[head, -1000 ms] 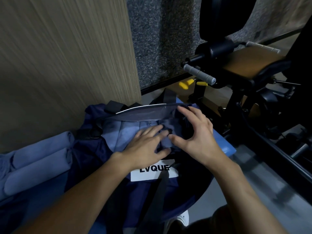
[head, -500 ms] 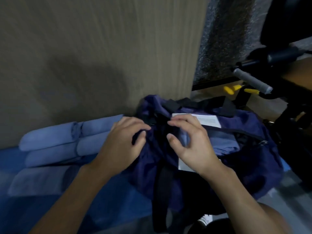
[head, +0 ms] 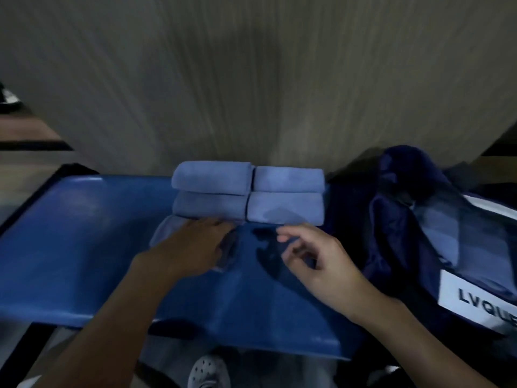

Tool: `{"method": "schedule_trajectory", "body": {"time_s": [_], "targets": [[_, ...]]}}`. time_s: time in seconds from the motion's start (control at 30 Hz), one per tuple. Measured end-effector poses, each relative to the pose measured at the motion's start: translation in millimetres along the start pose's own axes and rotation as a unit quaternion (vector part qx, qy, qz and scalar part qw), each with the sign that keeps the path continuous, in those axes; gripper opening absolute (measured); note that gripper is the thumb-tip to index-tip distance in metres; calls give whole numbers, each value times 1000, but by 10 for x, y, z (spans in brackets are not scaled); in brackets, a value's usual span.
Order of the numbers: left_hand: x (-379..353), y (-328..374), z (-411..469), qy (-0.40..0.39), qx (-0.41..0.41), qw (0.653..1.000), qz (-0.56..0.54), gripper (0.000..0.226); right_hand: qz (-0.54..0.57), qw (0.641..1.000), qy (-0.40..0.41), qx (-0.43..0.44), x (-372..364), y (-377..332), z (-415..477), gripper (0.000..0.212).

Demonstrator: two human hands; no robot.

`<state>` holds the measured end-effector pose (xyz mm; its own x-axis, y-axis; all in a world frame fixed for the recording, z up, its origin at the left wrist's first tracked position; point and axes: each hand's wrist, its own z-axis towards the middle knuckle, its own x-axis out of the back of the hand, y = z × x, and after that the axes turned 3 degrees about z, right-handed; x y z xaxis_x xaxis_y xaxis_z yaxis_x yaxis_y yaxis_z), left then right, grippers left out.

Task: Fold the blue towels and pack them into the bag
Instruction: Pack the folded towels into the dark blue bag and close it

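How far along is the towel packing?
Some light blue cloth, seemingly towels, already lies inside the bag. The left hand rests on another towel on the bench; the right hand hovers empty. Four folded towels by the wall remain to pack.

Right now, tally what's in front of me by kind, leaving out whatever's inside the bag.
Folded light-blue cloth towels, in a block by the wall: 4
Flatter light-blue cloth towel nearer me: 1
Navy fabric bag with white label: 1
Blue bench: 1
Total: 7
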<state>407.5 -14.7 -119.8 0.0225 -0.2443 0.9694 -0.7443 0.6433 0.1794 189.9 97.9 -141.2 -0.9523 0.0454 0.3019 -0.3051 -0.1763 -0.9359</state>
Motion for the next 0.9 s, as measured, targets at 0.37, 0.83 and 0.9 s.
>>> {"method": "schedule_trajectory", "body": {"time_s": [0.37,0.83,0.9], "targets": [[-93,-256,146,-67,31,996,-46,28,-34,998,-45,-12,-202,62,103,37],[-77,405,308,154,35,904,-398,35,13,998,54,-33,-2,-52,46,67],[-15,591,351,198,36,872,-447,32,85,992,77,-53,72,-121,42,85]]}}
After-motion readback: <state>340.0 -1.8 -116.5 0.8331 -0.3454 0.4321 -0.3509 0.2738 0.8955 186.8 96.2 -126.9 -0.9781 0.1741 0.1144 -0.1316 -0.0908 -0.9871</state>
